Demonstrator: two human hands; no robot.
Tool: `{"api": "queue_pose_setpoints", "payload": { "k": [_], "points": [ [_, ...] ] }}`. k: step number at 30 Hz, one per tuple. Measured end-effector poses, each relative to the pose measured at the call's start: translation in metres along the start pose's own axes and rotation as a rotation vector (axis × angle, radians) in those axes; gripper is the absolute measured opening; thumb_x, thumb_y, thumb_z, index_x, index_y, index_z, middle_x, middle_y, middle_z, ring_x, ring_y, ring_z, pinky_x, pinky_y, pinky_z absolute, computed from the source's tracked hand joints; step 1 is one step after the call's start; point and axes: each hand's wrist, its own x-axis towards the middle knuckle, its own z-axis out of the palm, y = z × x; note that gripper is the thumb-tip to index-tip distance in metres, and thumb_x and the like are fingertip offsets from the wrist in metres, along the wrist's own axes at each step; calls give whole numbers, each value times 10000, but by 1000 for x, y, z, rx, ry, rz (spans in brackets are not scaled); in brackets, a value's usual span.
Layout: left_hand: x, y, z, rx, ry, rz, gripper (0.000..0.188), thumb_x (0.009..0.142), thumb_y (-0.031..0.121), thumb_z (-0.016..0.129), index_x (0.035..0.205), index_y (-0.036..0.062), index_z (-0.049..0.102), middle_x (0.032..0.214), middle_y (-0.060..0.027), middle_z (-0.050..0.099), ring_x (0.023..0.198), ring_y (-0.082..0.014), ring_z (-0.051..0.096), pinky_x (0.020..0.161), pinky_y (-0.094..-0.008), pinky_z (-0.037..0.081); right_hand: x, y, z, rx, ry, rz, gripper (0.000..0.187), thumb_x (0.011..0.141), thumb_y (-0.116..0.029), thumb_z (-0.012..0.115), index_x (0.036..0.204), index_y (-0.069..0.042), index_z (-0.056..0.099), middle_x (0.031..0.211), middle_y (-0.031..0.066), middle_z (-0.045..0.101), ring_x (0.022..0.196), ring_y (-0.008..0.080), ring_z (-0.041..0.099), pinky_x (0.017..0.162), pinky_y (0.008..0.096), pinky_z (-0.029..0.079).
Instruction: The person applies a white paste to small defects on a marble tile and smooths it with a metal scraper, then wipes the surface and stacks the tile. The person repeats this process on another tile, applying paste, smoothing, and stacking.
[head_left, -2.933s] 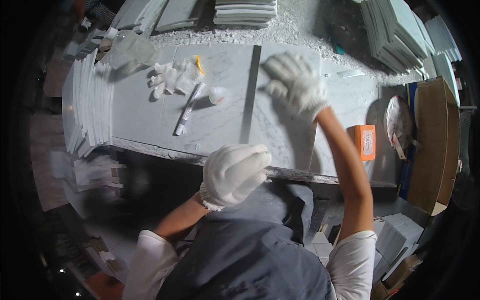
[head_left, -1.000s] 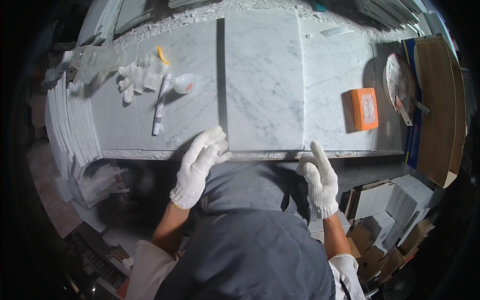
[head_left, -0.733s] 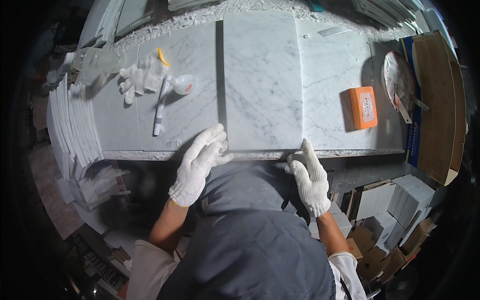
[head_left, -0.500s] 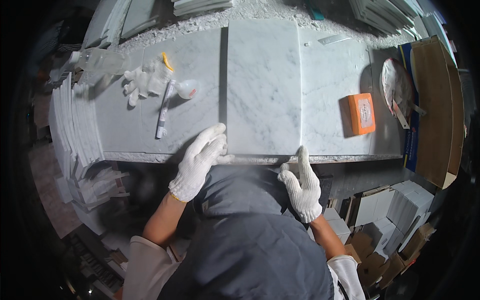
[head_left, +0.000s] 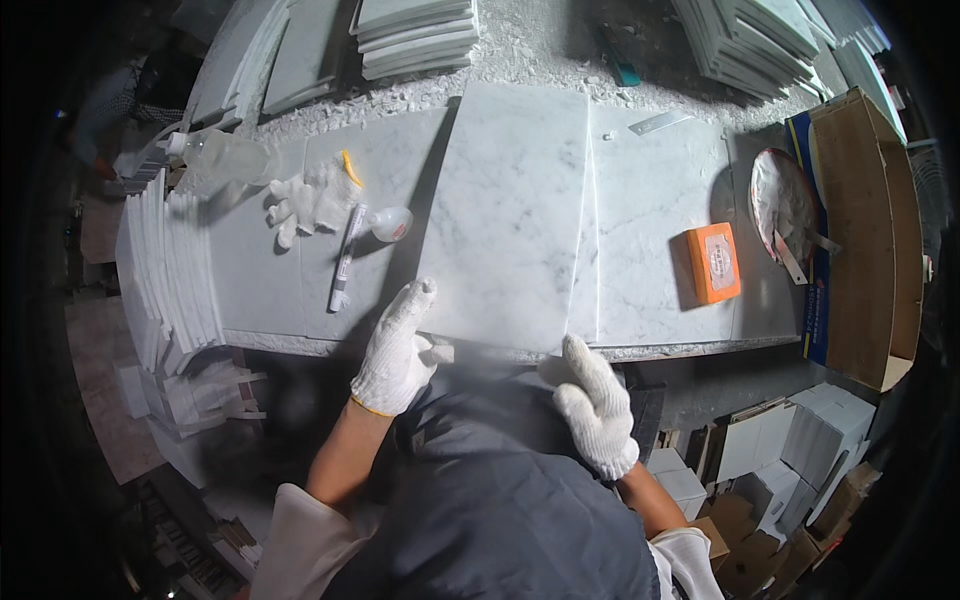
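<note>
A long white marble tile with grey veins (head_left: 505, 215) lies askew over other pale slabs on the bench, its near end at the front edge. My left hand (head_left: 393, 352), in a white knit glove, grips its near left corner, fingers along the side and thumb by the front edge. At the near right corner, my gloved right hand (head_left: 597, 408) has its fingertips on the tile's edge; part of its grip is blurred. Left of the tile lie a white marker (head_left: 347, 258), a small clear squeeze bottle (head_left: 391, 224) and a spare white glove (head_left: 316, 197).
An orange block (head_left: 712, 264) sits on the right slabs, near a round dish (head_left: 780, 205) with a blade and an open cardboard box (head_left: 865, 240). Tile stacks stand at the left (head_left: 165, 275) and back (head_left: 418, 40). A clear bottle (head_left: 225, 158) lies back left.
The tile has turned slightly, its near end swinging left, and a gap shows along its right side. Both hands moved with it. The whole view has shifted a little.
</note>
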Motion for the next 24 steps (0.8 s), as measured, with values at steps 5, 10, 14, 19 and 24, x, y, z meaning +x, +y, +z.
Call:
{"api": "queue_pose_setpoints", "payload": {
  "k": [5, 10, 14, 19, 24],
  "points": [
    [3, -8, -9, -266, -40, -155, 559, 951, -32, 638, 1482, 68, 496, 1424, -134, 528, 864, -172, 687, 673, -295, 579, 47, 5, -6, 457, 71, 160, 689, 1072, -365, 515, 1566, 66, 303, 1466, 203, 535, 1264, 277, 590, 1122, 402, 443],
    [-5, -13, 8, 41, 22, 17, 443, 1023, 442, 634, 1308, 108, 578, 1126, -89, 642, 782, -173, 654, 607, -302, 514, 104, 8, -16, 292, -51, 330, 603, 1114, -398, 427, 1429, 111, 501, 1470, 207, 552, 1308, 257, 570, 1190, 394, 391],
    [-8, -8, 20, -75, 71, -120, 516, 1015, 557, 589, 1245, 96, 571, 998, -67, 669, 750, -180, 648, 576, -293, 489, 124, 23, -8, 655, 54, 406, 540, 1073, -324, 555, 1397, 107, 537, 1455, 211, 566, 1362, 287, 537, 1197, 358, 391],
    [-7, -12, 22, 53, 82, -151, 596, 986, 640, 574, 1153, 68, 592, 874, -73, 656, 677, -185, 678, 641, -290, 530, 129, 26, -3, 226, 122, 210, 445, 1029, -289, 652, 1329, 40, 626, 1288, 95, 667, 1190, 183, 607, 1049, 303, 467],
    [-10, -14, 16, 222, 21, -72, 674, 979, 693, 535, 1178, 50, 579, 777, -71, 634, 646, -185, 685, 572, -261, 475, 126, 9, -7, 386, 198, 433, 298, 1019, -262, 673, 1169, -5, 686, 1043, -2, 660, 919, 74, 581, 843, 247, 480]
  ]
}}
